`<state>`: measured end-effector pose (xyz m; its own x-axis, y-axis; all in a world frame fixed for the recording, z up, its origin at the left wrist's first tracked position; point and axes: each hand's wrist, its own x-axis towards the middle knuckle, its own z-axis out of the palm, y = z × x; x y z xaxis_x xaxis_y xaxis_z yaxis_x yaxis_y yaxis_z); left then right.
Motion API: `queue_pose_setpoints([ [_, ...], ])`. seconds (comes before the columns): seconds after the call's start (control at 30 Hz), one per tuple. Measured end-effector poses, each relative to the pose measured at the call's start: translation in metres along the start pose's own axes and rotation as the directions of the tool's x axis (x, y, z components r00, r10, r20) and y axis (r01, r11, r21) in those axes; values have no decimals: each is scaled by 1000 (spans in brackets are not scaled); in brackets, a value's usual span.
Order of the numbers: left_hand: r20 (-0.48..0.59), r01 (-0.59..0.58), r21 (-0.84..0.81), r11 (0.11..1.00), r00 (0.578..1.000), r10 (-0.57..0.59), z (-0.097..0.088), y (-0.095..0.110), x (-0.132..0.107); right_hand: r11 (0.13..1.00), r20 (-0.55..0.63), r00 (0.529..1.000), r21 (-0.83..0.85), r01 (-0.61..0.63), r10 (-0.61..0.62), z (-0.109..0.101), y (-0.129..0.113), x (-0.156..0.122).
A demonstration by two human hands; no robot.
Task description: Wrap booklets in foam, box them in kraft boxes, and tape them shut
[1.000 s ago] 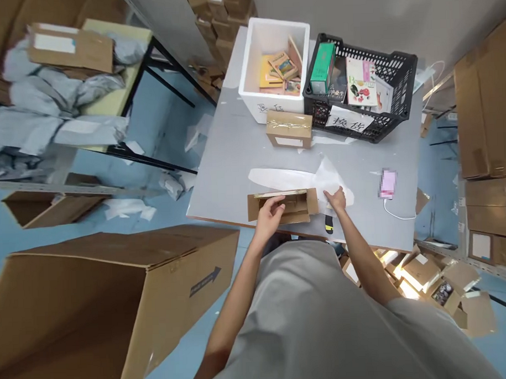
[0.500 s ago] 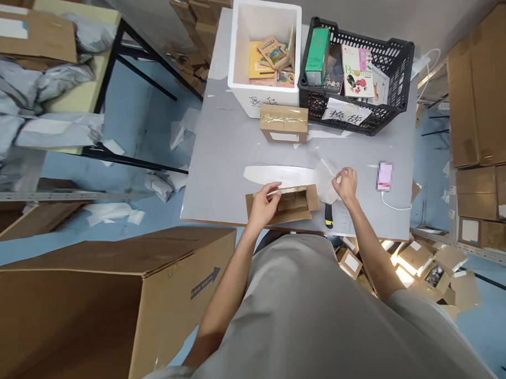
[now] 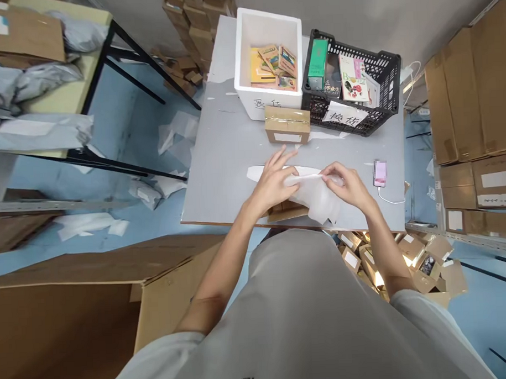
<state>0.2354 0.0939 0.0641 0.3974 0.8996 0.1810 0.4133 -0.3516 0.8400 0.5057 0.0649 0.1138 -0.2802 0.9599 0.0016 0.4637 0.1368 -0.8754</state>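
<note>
The sheet (image 3: 318, 201) is white, the carton (image 3: 287, 214) brown — the crate (image 3: 381, 116) latticed black.

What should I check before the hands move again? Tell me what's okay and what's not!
1. Right hand gripping the thin white sheet: ok, it pinches the upper edge.
2. Left hand at the sheet: ok, it is at the edge's other end. How firmly it grips: cannot tell.
3. Cardboard box below the hands in full view: not ok, the left hand and sheet hide much of it.
4. Anything inside that box: cannot tell.
5. Phone away from the hands: ok, it lies to the right of them, on the table.
6. Black crate out of the way: ok, it stands at the table's far side.
</note>
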Motion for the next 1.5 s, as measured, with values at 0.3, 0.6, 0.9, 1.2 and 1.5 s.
queue_pose_setpoints([
  [0.3,-93,244,-275,930,956,-278,-38,-46,-51,978,-13,993,171,-115,119,51,42,10],
  [0.6,-41,293,-224,930,950,-309,-9,-90,-106,991,33,991,-49,-126,128,80,86,-10],
  [0.9,88,268,370,890,943,-320,43,-104,-118,645,356,893,-757,104,275,127,105,-12],
  [1.2,192,249,513,821,900,-392,82,-98,-95,662,309,854,-747,-54,419,172,125,12],
  [1.5,-445,517,88,852,785,-430,39,-116,-143,959,-306,931,-136,-250,200,81,145,-54],
])
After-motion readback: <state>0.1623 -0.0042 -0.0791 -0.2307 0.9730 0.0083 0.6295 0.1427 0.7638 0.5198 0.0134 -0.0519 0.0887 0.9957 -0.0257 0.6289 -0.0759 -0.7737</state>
